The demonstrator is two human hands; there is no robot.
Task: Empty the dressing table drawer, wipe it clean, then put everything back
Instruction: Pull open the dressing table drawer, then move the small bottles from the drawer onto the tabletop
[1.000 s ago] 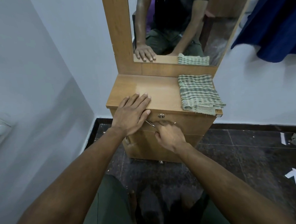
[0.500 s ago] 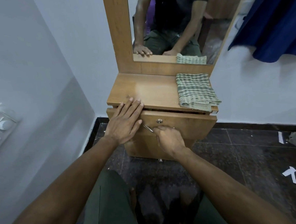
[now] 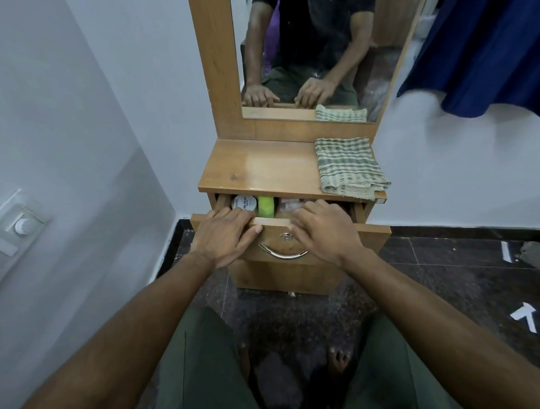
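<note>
**Q:** Report the grip on each side.

**A:** I read the left hand lying over the left part of the drawer front's top edge. Its fingers are curled over that edge and its thumb is pressed against the front panel. The right hand sits over the edge right of centre, fingers hooked over the lip into the opening. Both hold the drawer front — neither touches the metal handle, which hangs between them below the round lock.

**Q:** Position and orientation of the drawer?

**A:** It is partly pulled out from under the bench, front panel facing me, long axis running left to right. In the gap I see a white round lid at the left, a green item beside it, and pale packaging further right — the rest is hidden.

**Q:** Anything on the bench top?

**A:** A folded green checked cloth lies at the right end, one edge overhanging the front. The mirror stands behind.
</note>
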